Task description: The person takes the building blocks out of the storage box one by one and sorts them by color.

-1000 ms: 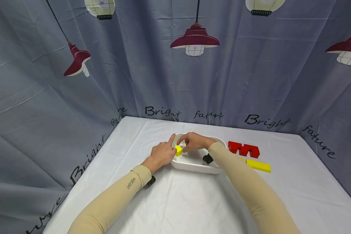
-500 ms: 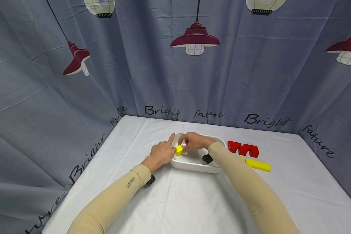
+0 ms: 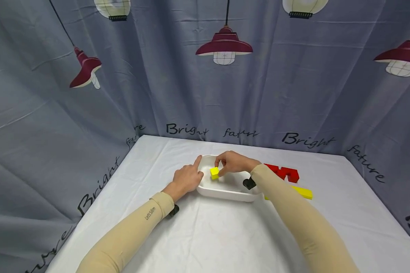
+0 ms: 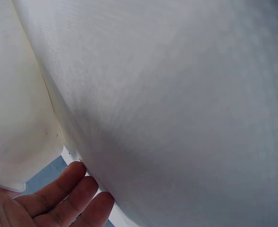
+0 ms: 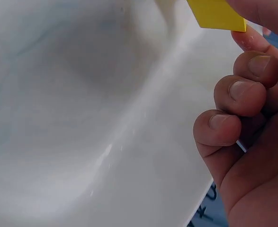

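My right hand (image 3: 235, 162) pinches a small yellow block (image 3: 214, 173) between thumb and index finger, over the left part of a white tray (image 3: 223, 194). In the right wrist view the yellow block (image 5: 217, 14) shows at the top edge, and the other fingers curl below it. At the tray's left end, my left hand (image 3: 186, 178) holds the rim, its index finger stretched along it and the thumb over the edge. The left wrist view shows three fingers (image 4: 65, 196) low beside the outer tray wall (image 4: 22, 94); the thumb is mostly hidden there.
Red notched blocks (image 3: 289, 174) lie right of the tray, partly behind the right sleeve (image 3: 294, 212). A long yellow bar (image 3: 303, 192) lies in front of them. Black wrist cameras (image 3: 249, 184) sit under both wrists. A printed grey curtain (image 3: 177, 94) stands behind the white-covered table (image 3: 205, 235).
The right hand has closed its fingers on the yellow block and moved it rightward, away from the left thumb. The left hand stays at the rim. The head view has shifted slightly.
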`<state>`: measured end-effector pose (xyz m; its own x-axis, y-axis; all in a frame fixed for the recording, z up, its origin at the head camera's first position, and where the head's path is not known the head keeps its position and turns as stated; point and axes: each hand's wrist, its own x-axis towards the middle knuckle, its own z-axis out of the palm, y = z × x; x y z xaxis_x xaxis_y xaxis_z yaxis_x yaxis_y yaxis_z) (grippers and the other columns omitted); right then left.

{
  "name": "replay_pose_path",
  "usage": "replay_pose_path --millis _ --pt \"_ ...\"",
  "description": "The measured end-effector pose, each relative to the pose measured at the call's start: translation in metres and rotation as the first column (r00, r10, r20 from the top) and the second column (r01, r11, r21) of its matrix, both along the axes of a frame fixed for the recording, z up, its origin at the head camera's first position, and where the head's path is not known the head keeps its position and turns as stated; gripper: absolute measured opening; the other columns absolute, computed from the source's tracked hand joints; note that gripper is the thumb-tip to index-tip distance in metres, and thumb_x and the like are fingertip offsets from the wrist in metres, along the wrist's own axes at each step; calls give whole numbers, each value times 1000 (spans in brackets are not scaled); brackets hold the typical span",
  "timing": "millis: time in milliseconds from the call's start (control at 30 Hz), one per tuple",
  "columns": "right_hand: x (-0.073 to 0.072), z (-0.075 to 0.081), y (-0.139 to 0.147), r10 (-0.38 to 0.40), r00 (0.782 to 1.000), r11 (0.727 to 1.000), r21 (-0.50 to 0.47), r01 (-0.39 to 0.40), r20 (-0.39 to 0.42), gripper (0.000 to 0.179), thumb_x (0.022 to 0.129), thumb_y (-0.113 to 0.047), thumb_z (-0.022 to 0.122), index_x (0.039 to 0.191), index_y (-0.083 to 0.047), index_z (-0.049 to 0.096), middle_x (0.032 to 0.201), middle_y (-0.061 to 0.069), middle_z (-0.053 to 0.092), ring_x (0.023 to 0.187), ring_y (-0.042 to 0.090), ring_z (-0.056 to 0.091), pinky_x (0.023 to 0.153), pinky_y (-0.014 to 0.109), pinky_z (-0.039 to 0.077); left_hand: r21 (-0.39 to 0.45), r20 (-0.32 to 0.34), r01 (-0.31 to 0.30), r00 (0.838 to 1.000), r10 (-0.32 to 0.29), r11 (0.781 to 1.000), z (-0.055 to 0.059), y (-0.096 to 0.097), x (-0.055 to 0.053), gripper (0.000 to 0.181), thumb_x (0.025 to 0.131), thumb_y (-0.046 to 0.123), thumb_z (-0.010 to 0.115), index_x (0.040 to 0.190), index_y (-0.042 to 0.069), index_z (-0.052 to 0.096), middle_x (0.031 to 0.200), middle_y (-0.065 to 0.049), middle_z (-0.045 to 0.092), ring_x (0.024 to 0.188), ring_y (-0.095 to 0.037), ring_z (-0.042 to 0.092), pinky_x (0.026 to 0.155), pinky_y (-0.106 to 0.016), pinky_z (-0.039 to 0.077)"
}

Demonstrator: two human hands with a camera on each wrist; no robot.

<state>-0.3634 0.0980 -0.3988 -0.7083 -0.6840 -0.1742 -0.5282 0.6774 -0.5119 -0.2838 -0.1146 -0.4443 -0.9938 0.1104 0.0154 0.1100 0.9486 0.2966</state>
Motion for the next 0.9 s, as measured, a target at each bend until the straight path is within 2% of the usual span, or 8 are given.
replay_pose_path --millis 400,900 --pt "11 16 38 -75 997 997 -7 75 7 26 77 -27 87 99 -24 73 75 2 56 72 18 50 64 30 39 23 -4 13 1000 -13 1000 0 0 0 66 101 36 40 162 26 18 126 -12 68 110 -29 66 76 -49 52" --pt "36 30 89 -137 990 991 -7 136 -37 28 80 -27 85 103 -22 72 73 3 53 69 17 48 62 30 39 35 -12 12 1000 -11 999 2 0 3 66 100 35 40 162 25 19 126 -14 68 110 -30 66 77 -50 52"
